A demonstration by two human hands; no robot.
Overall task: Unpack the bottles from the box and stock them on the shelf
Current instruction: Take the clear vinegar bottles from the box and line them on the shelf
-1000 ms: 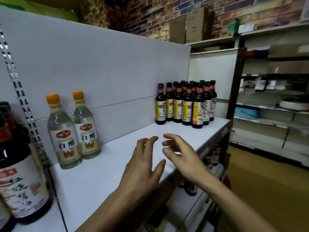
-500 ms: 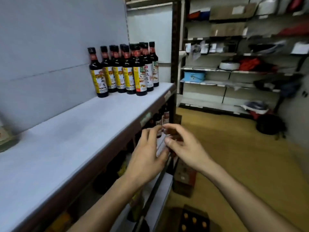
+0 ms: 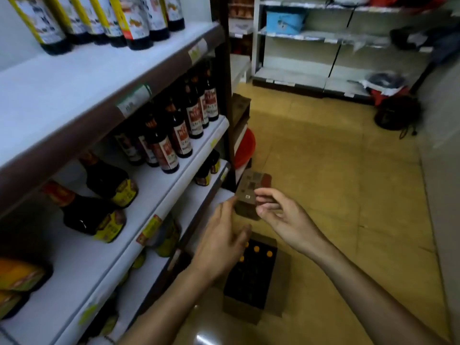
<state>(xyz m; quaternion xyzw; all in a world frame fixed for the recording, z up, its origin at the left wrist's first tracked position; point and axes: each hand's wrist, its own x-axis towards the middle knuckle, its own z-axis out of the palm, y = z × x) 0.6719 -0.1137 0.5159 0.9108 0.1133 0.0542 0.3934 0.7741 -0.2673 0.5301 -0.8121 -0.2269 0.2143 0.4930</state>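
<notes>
An open cardboard box (image 3: 278, 290) stands on the floor beside the shelving, with several orange-capped bottles (image 3: 256, 249) upright inside. My left hand (image 3: 221, 240) hovers over the box's far end, fingers spread, holding nothing. My right hand (image 3: 281, 217) is above and to the right of it, fingers loosely curled and empty. A second, closed brown box (image 3: 251, 185) lies on the floor just beyond my fingertips. The top white shelf (image 3: 82, 78) carries dark bottles with yellow labels (image 3: 132, 23) at its far end.
Lower shelves (image 3: 159, 180) hold dark sauce bottles with red and yellow labels. A red bucket (image 3: 245, 150) sits by the dark shelf post (image 3: 227, 100). Across the yellow floor (image 3: 336, 170) stand other white shelves, a blue basket (image 3: 285, 19) and dark bags.
The view has swung down and right from the top shelf to the floor. Both hands have dropped from shelf height to just above the open box, staying empty.
</notes>
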